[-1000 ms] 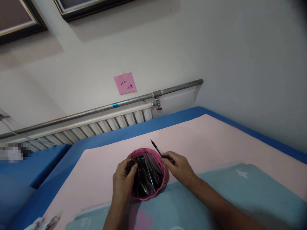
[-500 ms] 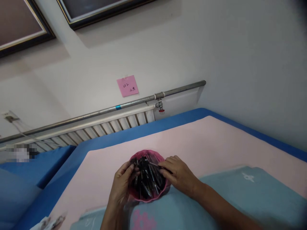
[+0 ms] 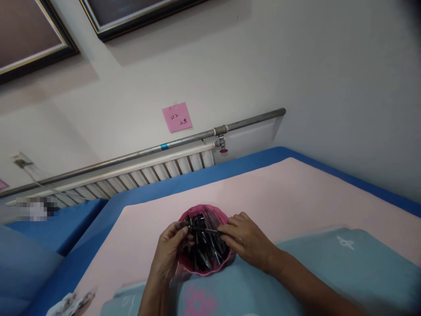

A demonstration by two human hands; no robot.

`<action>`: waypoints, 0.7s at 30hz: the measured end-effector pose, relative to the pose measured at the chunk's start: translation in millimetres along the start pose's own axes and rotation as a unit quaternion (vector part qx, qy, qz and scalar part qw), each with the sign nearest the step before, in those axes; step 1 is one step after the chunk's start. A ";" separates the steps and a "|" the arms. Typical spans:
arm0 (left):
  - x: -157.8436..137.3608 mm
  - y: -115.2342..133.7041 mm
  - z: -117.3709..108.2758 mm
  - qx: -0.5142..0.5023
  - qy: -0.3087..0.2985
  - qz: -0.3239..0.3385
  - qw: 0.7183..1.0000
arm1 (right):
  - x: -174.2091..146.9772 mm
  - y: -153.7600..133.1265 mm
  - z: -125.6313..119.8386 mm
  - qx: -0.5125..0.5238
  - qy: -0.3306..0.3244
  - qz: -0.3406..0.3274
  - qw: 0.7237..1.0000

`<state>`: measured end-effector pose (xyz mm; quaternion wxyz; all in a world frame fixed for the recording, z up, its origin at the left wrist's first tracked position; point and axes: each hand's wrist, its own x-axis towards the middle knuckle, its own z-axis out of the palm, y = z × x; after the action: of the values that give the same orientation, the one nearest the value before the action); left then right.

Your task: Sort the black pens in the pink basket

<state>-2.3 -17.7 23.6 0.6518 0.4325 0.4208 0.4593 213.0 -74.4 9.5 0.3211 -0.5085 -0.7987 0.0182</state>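
A pink scalloped-rim basket (image 3: 201,274) holds many slim, dark, shiny pen-like sticks (image 3: 204,254). Above its contents, my right hand (image 3: 247,239) grips one slim dark stick (image 3: 209,231) that points left, nearly level. My left hand (image 3: 167,249) is at the basket's left side, thumb and fingertips pinched on a small dark piece (image 3: 186,224). The stick's left end reaches these fingertips; whether the two parts are joined cannot be made out. Both hands are closed.
The basket stands on a pink mat (image 3: 263,188) over a blue surface (image 3: 158,188). Teal cloth (image 3: 315,259) lies in front. A crumpled white item (image 3: 67,305) is at lower left. Behind are a radiator (image 3: 161,172), a pipe (image 3: 131,156) and the wall.
The stick in my right hand has come up and left, and its end now meets my left fingertips. The view has shifted slightly.
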 end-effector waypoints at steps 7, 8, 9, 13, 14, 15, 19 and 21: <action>-1.0 2.3 -2.1 0.016 -0.004 -0.001 1.000 | -1.5 2.3 0.8 -0.002 -0.005 0.001 1.000; -1.5 2.5 -2.2 0.023 -0.008 -0.001 1.000 | -1.8 2.6 1.0 -0.003 -0.006 0.000 1.000; -2.0 2.5 -2.3 0.031 -0.013 -0.003 0.999 | -2.0 2.8 1.1 -0.004 -0.008 -0.003 1.000; -2.6 1.6 -3.3 0.065 -0.030 -0.005 0.997 | -1.5 1.2 0.1 -0.023 -0.023 -0.010 0.999; -2.2 1.2 -3.7 0.071 -0.032 -0.004 0.997 | -1.2 0.3 -0.5 -0.031 -0.025 -0.011 0.999; -1.7 0.8 -4.1 0.073 -0.033 -0.003 0.997 | -1.0 -0.8 -1.0 -0.038 -0.026 -0.012 0.999; 0.3 -0.4 -4.9 0.067 -0.028 -0.003 0.997 | -0.7 -5.2 -1.9 -0.069 -0.020 -0.020 0.997; 1.0 -0.8 -5.0 0.061 -0.023 -0.004 0.998 | -0.9 -6.6 -0.9 -0.081 -0.014 -0.024 0.996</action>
<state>-6.7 -16.0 21.4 0.6352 0.4806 0.4347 0.4203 208.4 -78.7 12.1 0.2678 -0.5131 -0.8141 -0.0470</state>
